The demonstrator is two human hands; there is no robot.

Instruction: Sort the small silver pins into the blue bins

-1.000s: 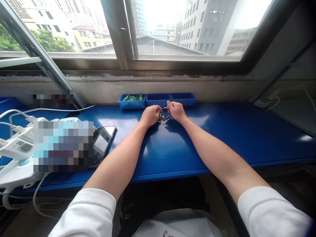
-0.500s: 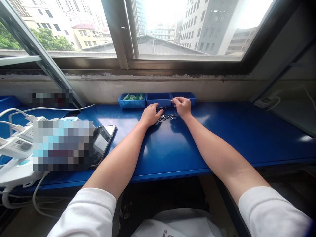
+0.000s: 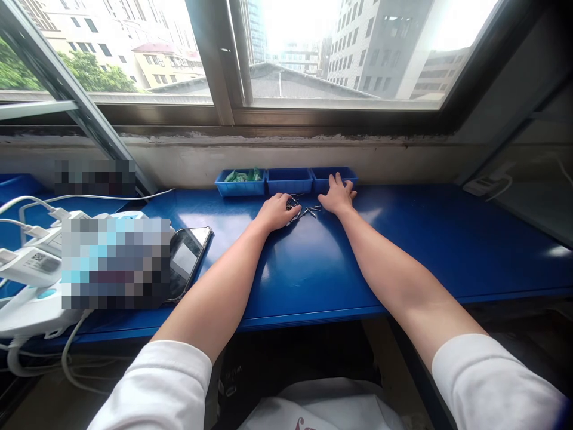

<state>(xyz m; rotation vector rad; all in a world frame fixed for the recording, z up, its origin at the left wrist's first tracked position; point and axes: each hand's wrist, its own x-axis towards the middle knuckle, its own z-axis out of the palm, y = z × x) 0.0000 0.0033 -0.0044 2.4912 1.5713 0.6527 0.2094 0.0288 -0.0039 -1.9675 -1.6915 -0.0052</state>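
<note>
Slim, shiny metal pins (image 3: 310,211) lie in a loose, crisscrossed heap on the smooth, glossy blue table (image 3: 308,269). The left hand (image 3: 274,212) curves over the heap's left side, thumb parted from bent fingers. The right hand (image 3: 338,197) spreads wide, fingertips at the front of the rectangular right bin (image 3: 320,175). Crinkled green plastic (image 3: 244,176) fills the left bin (image 3: 242,189).

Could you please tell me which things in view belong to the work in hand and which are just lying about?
Seemingly in use:
metal pins, by the left hand
right bin, at the right hand
middle bin, left bin, perhaps

Seemingly lying about:
phone
power strip
charger
</note>
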